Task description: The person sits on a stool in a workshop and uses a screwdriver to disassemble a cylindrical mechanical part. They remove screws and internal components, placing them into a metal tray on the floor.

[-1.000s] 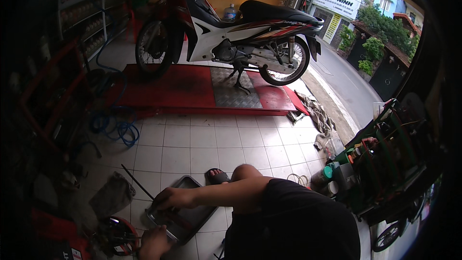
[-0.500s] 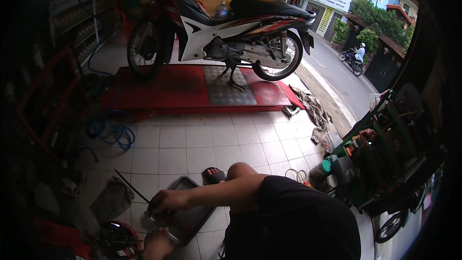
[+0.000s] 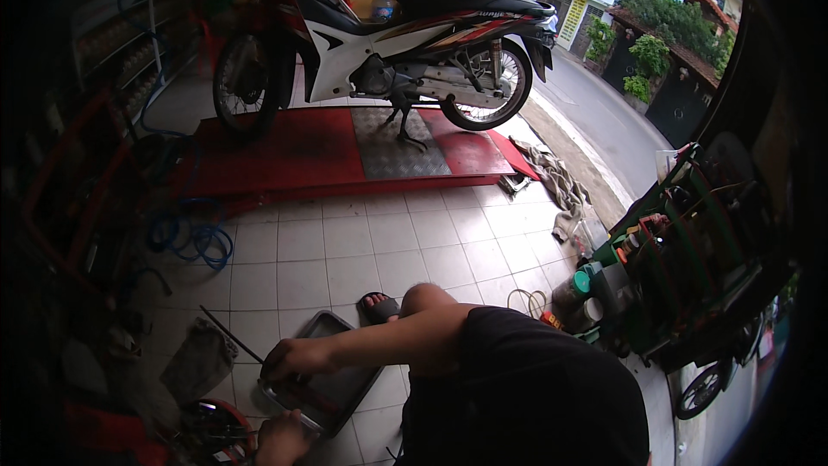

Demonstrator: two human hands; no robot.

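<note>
Your right hand (image 3: pixel 297 357) is curled at the near end of a thin dark rod (image 3: pixel 231 333), above the tray (image 3: pixel 355 384); whether its grip closes on the rod cannot be told, nor whether your left hand (image 3: pixel 283 442), at the tray's near end, holds anything. The rod, probably stiff and light, is best taken near its middle; the tray, likely rigid and perhaps slick, by its rim. Outward, count one rod, one tray on the floor (image 3: pixel 345 246), one blue hose (image 3: pixel 222 259), and one motorbike (image 3: pixel 375 76) on one red lift (image 3: pixel 285 148).
</note>
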